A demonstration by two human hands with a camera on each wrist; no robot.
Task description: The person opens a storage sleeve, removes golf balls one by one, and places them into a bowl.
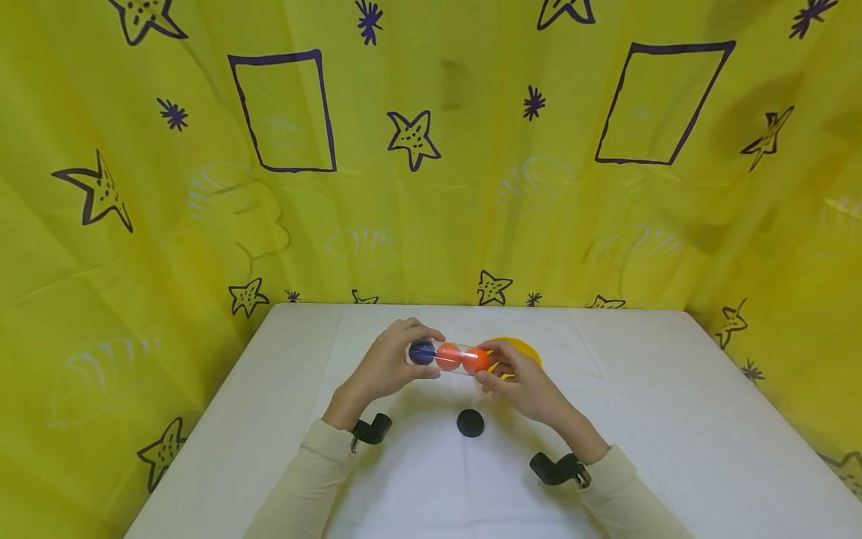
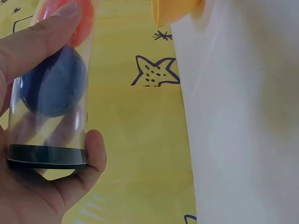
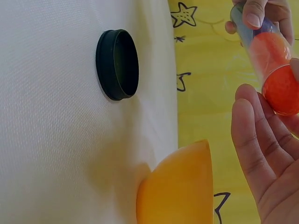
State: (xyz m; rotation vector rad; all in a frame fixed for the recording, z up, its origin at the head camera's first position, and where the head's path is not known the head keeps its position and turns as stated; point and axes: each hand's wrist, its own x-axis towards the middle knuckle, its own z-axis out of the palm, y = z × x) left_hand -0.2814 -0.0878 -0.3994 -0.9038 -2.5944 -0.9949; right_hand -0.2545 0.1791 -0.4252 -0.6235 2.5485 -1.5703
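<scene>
My left hand [image 1: 387, 359] grips a clear tube [image 2: 70, 128] with a dark cap on its closed end, thumb across its side. Inside it a dark blue ball [image 1: 422, 352] lies nearest that hand, followed by an orange-red ball [image 1: 448, 356]. A second orange-red ball [image 3: 280, 91] sticks partly out of the uncapped end. Around this outer ball, my right hand [image 1: 528, 382] pinches with thumb and fingers. Held nearly level in the head view, the tube is raised over the table.
A round black lid [image 1: 470, 423] lies on the white-covered table [image 1: 673, 419], its hollow side up. Behind my right hand stands a yellow bowl [image 3: 175, 191]. A yellow curtain [image 1: 431, 209] with drawn stars borders the table's far edge and sides.
</scene>
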